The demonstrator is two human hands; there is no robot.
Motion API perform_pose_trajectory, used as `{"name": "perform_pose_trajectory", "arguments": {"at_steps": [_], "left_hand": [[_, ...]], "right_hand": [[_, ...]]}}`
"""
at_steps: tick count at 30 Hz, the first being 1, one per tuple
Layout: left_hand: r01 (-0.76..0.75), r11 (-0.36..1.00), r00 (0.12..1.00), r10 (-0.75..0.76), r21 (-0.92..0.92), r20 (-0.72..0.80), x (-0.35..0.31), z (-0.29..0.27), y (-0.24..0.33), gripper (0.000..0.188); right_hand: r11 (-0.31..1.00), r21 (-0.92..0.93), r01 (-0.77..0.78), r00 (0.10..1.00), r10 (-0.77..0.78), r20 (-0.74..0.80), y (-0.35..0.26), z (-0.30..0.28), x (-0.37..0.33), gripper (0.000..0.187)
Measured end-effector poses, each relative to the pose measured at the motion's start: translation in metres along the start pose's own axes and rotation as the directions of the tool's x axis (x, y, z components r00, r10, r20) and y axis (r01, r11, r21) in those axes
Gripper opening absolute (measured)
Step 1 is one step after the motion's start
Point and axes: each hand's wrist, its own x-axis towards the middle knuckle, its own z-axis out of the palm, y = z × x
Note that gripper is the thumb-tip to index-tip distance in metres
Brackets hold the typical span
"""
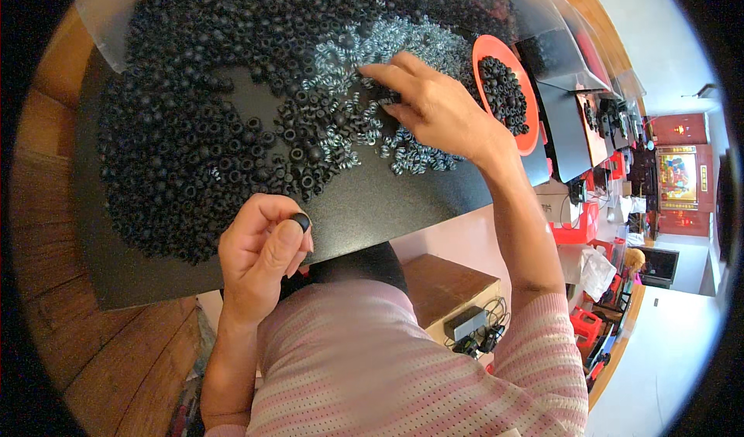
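Observation:
My left hand [260,251] is closed near the table's front edge, pinching a small black round cap-like part [301,221] between thumb and fingers. My right hand [438,111] reaches over a heap of small silvery coil springs [403,38]. Its index finger points out to the left and its thumb sits apart from it. I see nothing between those fingertips, though the curled fingers behind are partly hidden. A large spread of black ring-shaped parts [178,158] covers the left and far side of the table, mixing with springs in the middle.
An orange-red plate [480,47] holding black rings stands to the right of the springs. The black tabletop [372,208] ends just before my body. Clear plastic panels [99,30] rise at the far edges. A wooden box [446,282] with a power adapter [466,324] stands below, right.

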Motion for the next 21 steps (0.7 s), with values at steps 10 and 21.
{"name": "perform_pose_trajectory", "arguments": {"at_steps": [10, 21], "left_hand": [[-0.016, 0.999, 1.000, 0.016, 0.033, 0.015, 0.000, 0.000, 0.000, 0.027], [-0.018, 0.999, 1.000, 0.018, 0.037, -0.006, 0.000, -0.001, 0.000, 0.027]], "right_hand": [[0.999, -0.022, -0.026, 1.000, 0.026, -0.012, -0.002, -0.001, -0.011, 0.020], [0.992, -0.108, 0.057, 0.998, -0.052, 0.043, -0.015, 0.000, 0.013, 0.019]]}}
